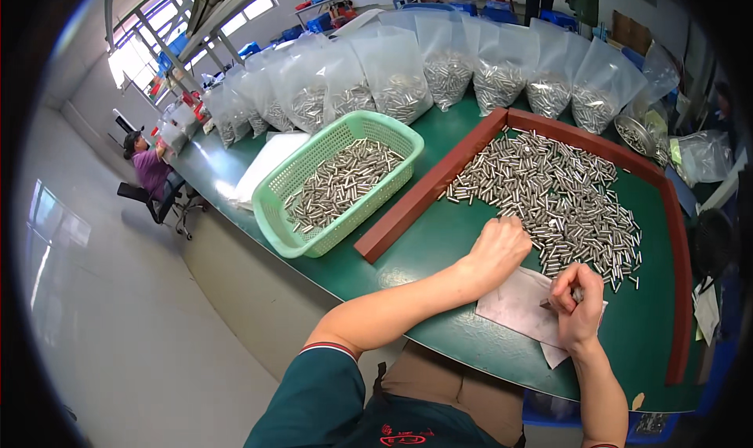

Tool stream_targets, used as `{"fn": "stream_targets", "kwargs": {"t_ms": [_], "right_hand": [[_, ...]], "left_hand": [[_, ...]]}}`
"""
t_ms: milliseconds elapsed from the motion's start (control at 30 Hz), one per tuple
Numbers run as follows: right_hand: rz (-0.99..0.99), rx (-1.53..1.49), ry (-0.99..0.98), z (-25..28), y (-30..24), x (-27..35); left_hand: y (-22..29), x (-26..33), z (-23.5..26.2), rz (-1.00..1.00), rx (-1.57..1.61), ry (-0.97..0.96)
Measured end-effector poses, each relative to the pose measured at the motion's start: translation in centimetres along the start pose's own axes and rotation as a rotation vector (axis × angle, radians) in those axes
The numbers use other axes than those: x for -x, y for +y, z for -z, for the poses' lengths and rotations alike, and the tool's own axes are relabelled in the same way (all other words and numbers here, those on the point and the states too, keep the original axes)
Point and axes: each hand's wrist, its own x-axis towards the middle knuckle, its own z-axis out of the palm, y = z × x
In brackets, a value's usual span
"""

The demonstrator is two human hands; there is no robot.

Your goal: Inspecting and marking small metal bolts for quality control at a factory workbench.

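A broad pile of small silvery metal pins (549, 189) is spread on the green tabletop. At its near left edge is my left hand (500, 252), back up and fingers curled down; what they hold, if anything, is hidden. My right hand (579, 303) is closed in a loose fist to the right, with a bit of shiny metal, seemingly pins, showing between the fingers. Beneath both hands lies a pale, smudged sheet (514, 305), its right part covered by my right hand. To the left stands a light green perforated basket (302, 244) partly filled with similar pins.
Reddish-brown bars (427, 193) frame the pile on its left, back and right. Clear plastic bags of pins (400, 95) stand in a row behind. A metal bowl (634, 134) sits at back right. Far left, another person (149, 165) sits at the table's end.
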Motion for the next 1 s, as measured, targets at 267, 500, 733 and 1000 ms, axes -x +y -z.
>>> {"fn": "stream_targets", "kwargs": {"t_ms": [267, 500, 733, 1000], "right_hand": [[-0.040, -0.043, 0.001, -0.1, 0.1, -0.6], [-0.067, 0.005, -0.046, 0.7, 0.1, -0.7], [-0.059, -0.034, -0.045, 0.6, 0.0, -0.4], [-0.052, -0.031, -0.044, 0.5, 0.0, -0.5]], "left_hand": [[-2.7, -0.1, -1.1, 0.014, 0.373, 0.165], [-3.5, -1.0, -0.7, 0.020, 1.093, 0.438], [-2.9, -0.6, -1.2, 0.080, 1.200, 0.382], [-2.7, -0.5, -1.6, 0.219, 1.459, 0.312]]}}
